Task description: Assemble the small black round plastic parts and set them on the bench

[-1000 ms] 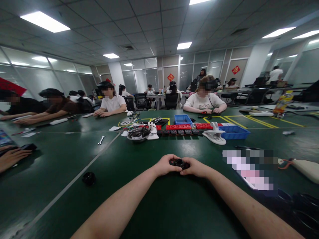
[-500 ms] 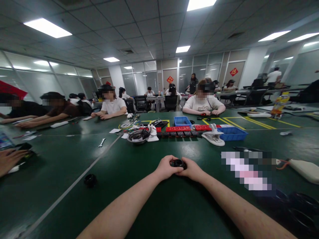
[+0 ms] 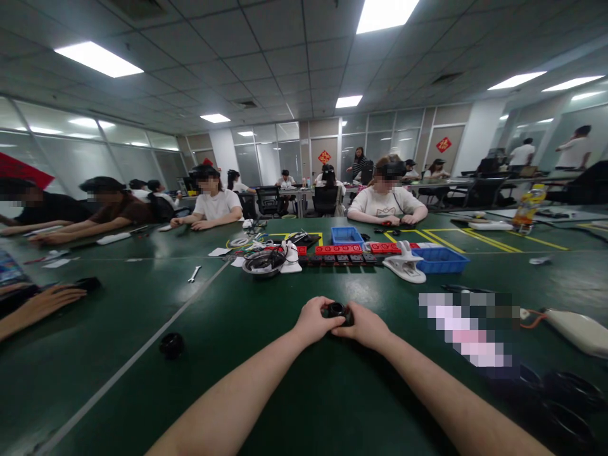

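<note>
Fingers of the left hand (image 3: 314, 322) curl round the far-left side of a black ring-shaped part (image 3: 337, 309), thumb reaching along its near side, and it's a pinch from both flanks here! In from the right comes the right hand (image 3: 365, 324), its thumb and fingers closed on the other side, the two thumbs meeting or nearly so in front (just how the hidden fingertips sit, I cannot tell). The part is between the hands, its round opening facing up, over the green table (image 3: 266, 386); whether it touches the surface, the hands hide.

Out to the left, well apart from the action, a second black part (image 3: 171, 346) sits beside the pale line on the tabletop, with a wrench (image 3: 194, 274) lying farther off. Straight ahead, it's a busy row: a dark bowl (image 3: 263, 263) of cables, red sockets (image 3: 338, 249), a white clamp (image 3: 405, 263) and, just beside it, a blue bin (image 3: 439, 260). Over on the right, a blurred-out patch (image 3: 468, 329) covers something, with large black rings (image 3: 572, 389) dim in the near corner. And at the far left edge, another person's hand (image 3: 52, 299) reaches over the table!
</note>
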Demonstrator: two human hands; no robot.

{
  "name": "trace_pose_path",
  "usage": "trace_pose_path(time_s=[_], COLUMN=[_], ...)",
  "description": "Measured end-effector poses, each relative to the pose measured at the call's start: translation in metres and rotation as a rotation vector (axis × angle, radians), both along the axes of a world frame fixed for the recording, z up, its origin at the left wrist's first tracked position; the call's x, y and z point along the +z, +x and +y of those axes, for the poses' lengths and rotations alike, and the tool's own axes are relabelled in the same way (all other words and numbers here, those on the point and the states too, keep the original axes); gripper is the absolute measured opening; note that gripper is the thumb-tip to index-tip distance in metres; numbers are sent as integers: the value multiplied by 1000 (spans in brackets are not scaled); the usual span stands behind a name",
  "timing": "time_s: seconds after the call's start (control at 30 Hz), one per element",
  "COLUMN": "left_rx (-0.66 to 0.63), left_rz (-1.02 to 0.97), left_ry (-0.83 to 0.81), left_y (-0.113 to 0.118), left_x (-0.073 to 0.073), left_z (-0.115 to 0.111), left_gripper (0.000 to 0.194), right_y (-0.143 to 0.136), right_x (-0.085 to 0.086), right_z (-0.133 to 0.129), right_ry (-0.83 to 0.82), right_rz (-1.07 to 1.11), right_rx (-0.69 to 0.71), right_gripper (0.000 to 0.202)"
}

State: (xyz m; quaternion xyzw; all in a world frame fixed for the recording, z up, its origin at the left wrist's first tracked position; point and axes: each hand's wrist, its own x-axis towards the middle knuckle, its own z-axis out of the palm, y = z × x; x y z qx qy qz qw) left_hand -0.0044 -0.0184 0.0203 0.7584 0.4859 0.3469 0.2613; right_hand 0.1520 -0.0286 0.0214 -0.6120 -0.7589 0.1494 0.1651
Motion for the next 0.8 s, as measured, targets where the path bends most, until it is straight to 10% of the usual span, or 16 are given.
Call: trace_pose_path(time_s=[0.27, 0.8], left_rx=[-282, -304], left_rz=[19, 15], left_ry=[-104, 8], left_y=[-13, -11], left_x=[7, 8], left_z=[9, 4], left_gripper=[43, 44], right_y=[20, 18], right_x=[9, 10], right_z=[13, 11], right_ry=[-223, -347], right_rz=[340, 419], right_rx=[370, 445], right_gripper=[47, 37])
